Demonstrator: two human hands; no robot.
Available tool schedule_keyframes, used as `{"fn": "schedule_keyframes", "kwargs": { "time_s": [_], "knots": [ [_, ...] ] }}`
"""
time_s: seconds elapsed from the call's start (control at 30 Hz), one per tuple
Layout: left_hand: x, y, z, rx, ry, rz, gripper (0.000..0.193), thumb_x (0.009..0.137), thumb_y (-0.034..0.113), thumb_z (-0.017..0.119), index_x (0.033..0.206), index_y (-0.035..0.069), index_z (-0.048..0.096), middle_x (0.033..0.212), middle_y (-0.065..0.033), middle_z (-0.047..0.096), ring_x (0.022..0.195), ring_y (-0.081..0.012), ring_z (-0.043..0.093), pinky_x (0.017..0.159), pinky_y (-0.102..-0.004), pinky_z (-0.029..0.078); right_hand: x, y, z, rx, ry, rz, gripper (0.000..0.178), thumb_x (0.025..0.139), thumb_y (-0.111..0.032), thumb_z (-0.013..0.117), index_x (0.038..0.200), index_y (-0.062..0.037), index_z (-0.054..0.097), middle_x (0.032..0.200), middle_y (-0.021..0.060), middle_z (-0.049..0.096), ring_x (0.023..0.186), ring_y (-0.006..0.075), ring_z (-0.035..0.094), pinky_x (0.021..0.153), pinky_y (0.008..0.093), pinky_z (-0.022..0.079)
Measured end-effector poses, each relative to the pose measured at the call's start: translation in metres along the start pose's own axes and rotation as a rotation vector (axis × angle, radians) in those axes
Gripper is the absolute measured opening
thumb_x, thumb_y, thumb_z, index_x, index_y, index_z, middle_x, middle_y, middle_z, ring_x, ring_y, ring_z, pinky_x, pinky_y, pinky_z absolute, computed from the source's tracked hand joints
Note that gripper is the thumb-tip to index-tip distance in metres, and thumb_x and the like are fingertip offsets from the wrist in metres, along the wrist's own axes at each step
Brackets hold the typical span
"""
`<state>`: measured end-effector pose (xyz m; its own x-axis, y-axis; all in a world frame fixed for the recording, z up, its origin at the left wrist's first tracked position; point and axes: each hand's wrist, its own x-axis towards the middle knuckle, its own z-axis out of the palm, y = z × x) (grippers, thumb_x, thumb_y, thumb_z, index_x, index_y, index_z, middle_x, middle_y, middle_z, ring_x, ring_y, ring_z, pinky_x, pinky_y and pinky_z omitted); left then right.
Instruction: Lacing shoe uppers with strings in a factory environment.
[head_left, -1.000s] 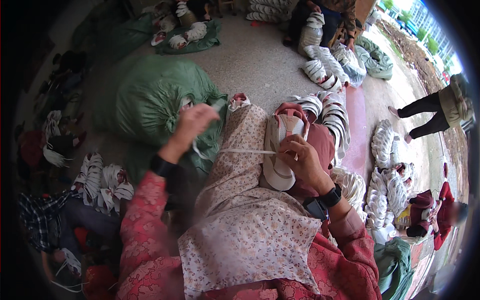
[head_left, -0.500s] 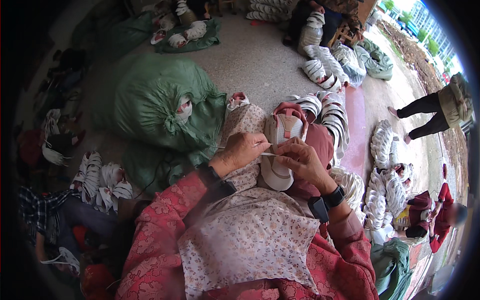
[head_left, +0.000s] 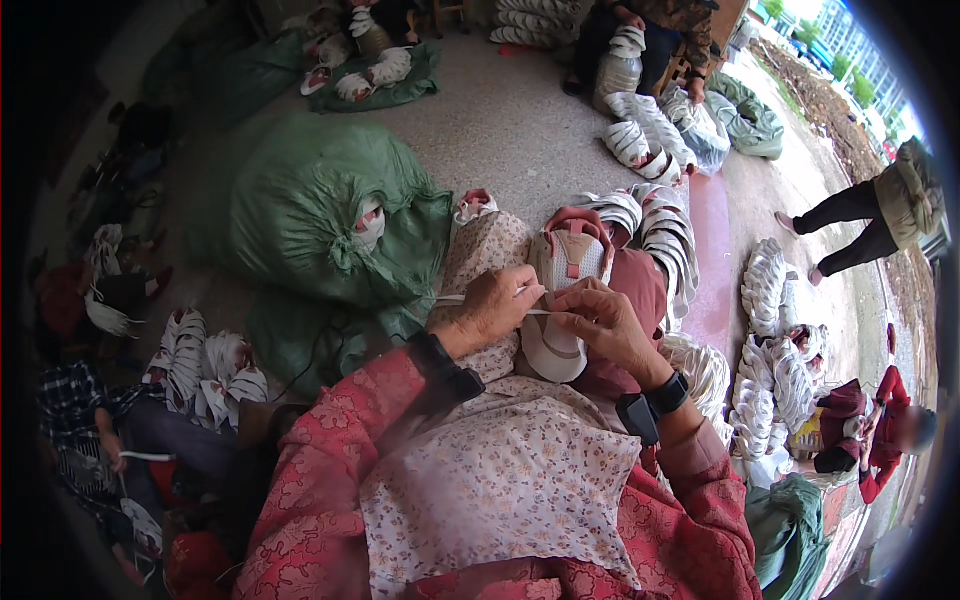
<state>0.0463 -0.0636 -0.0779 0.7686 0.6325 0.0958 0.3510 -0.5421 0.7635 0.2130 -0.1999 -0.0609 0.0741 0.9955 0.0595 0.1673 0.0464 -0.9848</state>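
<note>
A white and beige shoe upper (head_left: 553,352) with a dusty-red tongue and lining rests on my lap. My left hand (head_left: 497,306), its thumb and fingers pinched together, grips a white shoelace (head_left: 450,299) whose tail trails out past the wrist. Right beside it, my right hand (head_left: 607,325) pinches the lace too, over the middle of the upper. The two sets of fingertips nearly meet, and they partly hide the lace and the eyelets. A patterned apron (head_left: 500,470) covers my lap.
A big green sack (head_left: 320,210) bulges at the left front. Stacked shoe uppers (head_left: 670,245) lie beyond my right knee, with more white stacks (head_left: 765,340) farther right. A co-worker (head_left: 90,410) sits at the left, and another person (head_left: 890,210) stands at the right.
My hands have barely shifted over the shoe upper, and more of the lace's tail shows beyond my left hand. At the left, the co-worker's hand has risen, with a white strip in it.
</note>
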Motion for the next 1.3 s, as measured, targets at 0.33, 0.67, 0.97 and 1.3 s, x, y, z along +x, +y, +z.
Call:
{"fn": "schedule_keyframes", "kwargs": {
  "time_s": [0.33, 0.67, 0.97, 1.3],
  "knots": [
    [0.006, -0.003, 0.003, 0.020, 0.009, 0.040, 0.026, 0.089, 0.028, 0.061, 0.082, 0.003, 0.059, 0.070, -0.0159, 0.061, 0.066, -0.0315, 0.063, 0.060, -0.0411, 0.046, 0.002, -0.001, -0.003, 0.002, 0.022, 0.012, 0.019, 0.088, -0.009, 0.070, 0.103, 0.0025, 0.068, 0.098, 0.0037, 0.058, 0.091, 0.0092, 0.057, 0.082, 0.0246, 0.047],
    [0.000, 0.012, 0.013, 0.280, 0.141, 0.208, 0.015, 0.086, 0.020, 0.061, 0.087, 0.005, 0.057, 0.084, -0.0172, 0.062, 0.078, -0.0382, 0.062, 0.068, -0.0487, 0.048, -0.003, -0.002, -0.007, 0.098, -0.002, 0.097, 0.018, 0.088, -0.006, 0.069, 0.104, 0.0009, 0.069, 0.103, 0.0034, 0.066, 0.091, 0.0086, 0.060, 0.078, 0.0262, 0.050],
    [0.057, 0.032, -0.055, 0.403, -0.318, 0.806, 0.046, 0.066, 0.022, 0.076, 0.105, 0.007, 0.057, 0.107, -0.0085, 0.055, 0.098, -0.0294, 0.059, 0.084, -0.0399, 0.047, 0.043, -0.015, -0.036, -0.425, -0.017, -0.332, 0.009, 0.080, 0.002, 0.066, 0.088, -0.0024, 0.067, 0.088, 0.0075, 0.063, 0.083, 0.0192, 0.061, 0.065, 0.0303, 0.050],
    [0.060, -0.003, -0.045, 0.001, -0.447, 0.605, 0.037, 0.065, 0.009, 0.077, 0.091, 0.004, 0.051, 0.089, -0.0095, 0.051, 0.085, -0.0286, 0.057, 0.077, -0.0384, 0.046, 0.059, -0.004, -0.032, -0.685, -0.138, -0.358, 0.014, 0.078, -0.010, 0.072, 0.092, -0.0105, 0.071, 0.087, 0.0038, 0.057, 0.088, 0.0213, 0.056, 0.083, 0.0338, 0.045]
  ]
}}
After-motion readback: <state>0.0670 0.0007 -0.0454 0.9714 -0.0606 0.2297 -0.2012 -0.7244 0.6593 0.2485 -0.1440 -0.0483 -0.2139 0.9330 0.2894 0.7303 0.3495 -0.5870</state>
